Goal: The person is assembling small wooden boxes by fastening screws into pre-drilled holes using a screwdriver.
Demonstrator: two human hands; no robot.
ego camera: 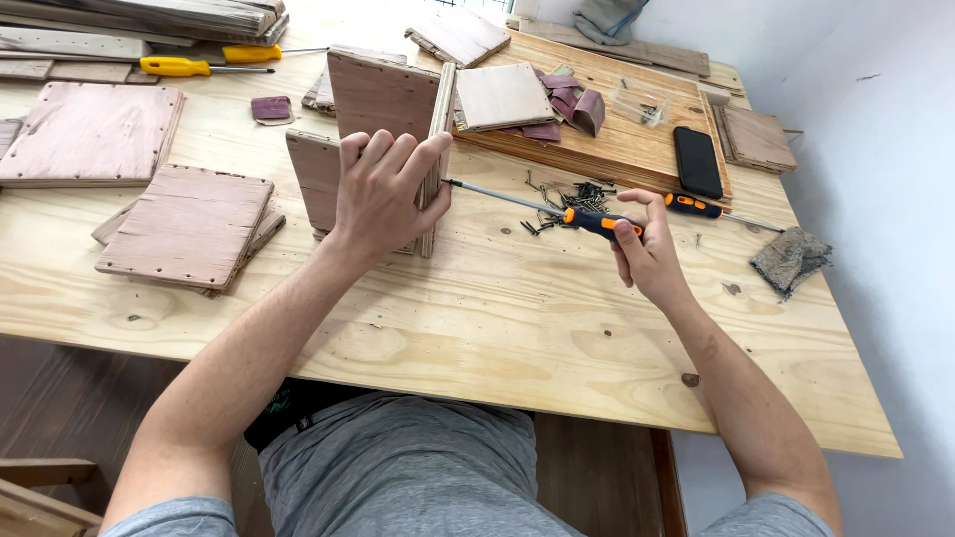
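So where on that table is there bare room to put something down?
The widest bare stretch of the plywood table runs along its near edge, below the left hand and right hand. The far half is crowded: the flat panels, the screw pile, the phone.

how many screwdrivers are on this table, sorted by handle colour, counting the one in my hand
Orange and black: 2, one in the right hand at, one lying on the table at
Yellow: 2, at and
Total: 4
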